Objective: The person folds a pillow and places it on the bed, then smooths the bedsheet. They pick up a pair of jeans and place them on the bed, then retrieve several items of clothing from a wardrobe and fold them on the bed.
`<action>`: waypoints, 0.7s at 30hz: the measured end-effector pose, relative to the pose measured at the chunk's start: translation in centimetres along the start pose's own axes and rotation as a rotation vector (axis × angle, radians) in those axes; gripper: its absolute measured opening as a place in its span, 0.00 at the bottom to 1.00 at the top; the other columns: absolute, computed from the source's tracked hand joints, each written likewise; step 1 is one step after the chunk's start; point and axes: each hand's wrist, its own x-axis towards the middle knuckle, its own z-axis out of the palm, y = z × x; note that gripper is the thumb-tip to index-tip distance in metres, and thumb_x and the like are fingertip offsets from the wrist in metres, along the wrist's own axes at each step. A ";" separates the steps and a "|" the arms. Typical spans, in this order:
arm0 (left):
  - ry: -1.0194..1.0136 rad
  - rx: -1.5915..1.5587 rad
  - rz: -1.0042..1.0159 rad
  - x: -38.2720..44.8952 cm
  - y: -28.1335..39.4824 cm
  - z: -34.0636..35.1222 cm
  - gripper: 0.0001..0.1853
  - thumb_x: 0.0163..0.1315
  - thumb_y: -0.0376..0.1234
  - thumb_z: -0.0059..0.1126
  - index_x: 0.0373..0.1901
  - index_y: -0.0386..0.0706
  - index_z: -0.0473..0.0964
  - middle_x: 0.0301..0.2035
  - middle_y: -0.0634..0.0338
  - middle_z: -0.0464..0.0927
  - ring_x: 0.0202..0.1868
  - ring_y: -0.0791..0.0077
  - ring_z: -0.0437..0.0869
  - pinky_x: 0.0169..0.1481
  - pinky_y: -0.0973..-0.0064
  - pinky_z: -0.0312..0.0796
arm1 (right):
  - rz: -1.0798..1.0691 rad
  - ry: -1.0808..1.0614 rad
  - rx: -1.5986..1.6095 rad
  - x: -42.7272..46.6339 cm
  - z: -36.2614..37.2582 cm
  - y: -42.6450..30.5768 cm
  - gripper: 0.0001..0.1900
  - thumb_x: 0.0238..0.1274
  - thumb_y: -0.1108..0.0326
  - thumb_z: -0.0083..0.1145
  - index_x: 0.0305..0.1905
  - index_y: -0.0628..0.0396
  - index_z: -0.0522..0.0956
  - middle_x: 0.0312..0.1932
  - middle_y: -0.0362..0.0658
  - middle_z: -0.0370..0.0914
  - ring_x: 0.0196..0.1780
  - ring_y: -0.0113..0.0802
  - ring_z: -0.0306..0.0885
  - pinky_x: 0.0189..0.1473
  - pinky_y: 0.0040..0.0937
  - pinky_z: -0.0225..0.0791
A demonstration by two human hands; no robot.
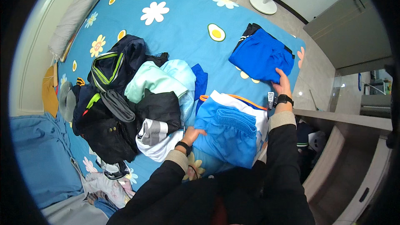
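Observation:
Light blue shorts [231, 131] with a ribbed elastic waistband lie on the bed before me, over a white garment with orange trim. My left hand [193, 136] rests at their left edge, thumb on the fabric; its fingertips are partly hidden. Bright blue shorts [261, 56] lie folded on black clothing further off at the right. My right hand [282, 82] holds their near edge, thumb on top and fingers beneath. Left of the light blue shorts is a loose heap with a mint green garment [156, 78], a black garment [161, 107] and a white and grey garment [153, 132].
The bed has a blue floral sheet [184, 15]. A pillow [73, 22] lies at its far left, dark clothes [109, 140] at the left. An open drawer [331, 159] is at my right, and a white stand base [263, 3] is on the floor beyond.

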 end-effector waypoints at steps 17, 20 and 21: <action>-0.095 -0.100 0.075 0.3 -0.9 0.0 0.17 0.39 0.31 0.66 0.30 0.27 0.79 0.31 0.49 0.82 0.31 0.62 0.82 0.40 0.72 0.73 | -0.211 -0.660 0.021 -32.2 7.6 -4.8 0.07 0.55 0.67 0.57 0.37 0.55 0.76 0.33 0.42 0.79 0.35 0.32 0.80 0.38 0.29 0.76; -0.110 -0.108 0.119 0.2 -0.9 0.0 0.19 0.40 0.31 0.65 0.35 0.27 0.78 0.35 0.49 0.81 0.35 0.61 0.82 0.44 0.71 0.73 | -0.272 -0.575 0.082 -35.8 -0.1 1.6 0.09 0.50 0.69 0.58 0.38 0.59 0.79 0.35 0.45 0.80 0.41 0.38 0.79 0.49 0.38 0.73; -0.117 -0.103 0.143 0.4 -1.2 -0.1 0.19 0.40 0.30 0.64 0.36 0.28 0.78 0.36 0.50 0.81 0.37 0.61 0.82 0.45 0.71 0.73 | -0.195 -0.381 0.076 -36.0 -2.0 5.2 0.16 0.49 0.72 0.58 0.47 0.59 0.75 0.41 0.46 0.78 0.44 0.39 0.78 0.51 0.40 0.73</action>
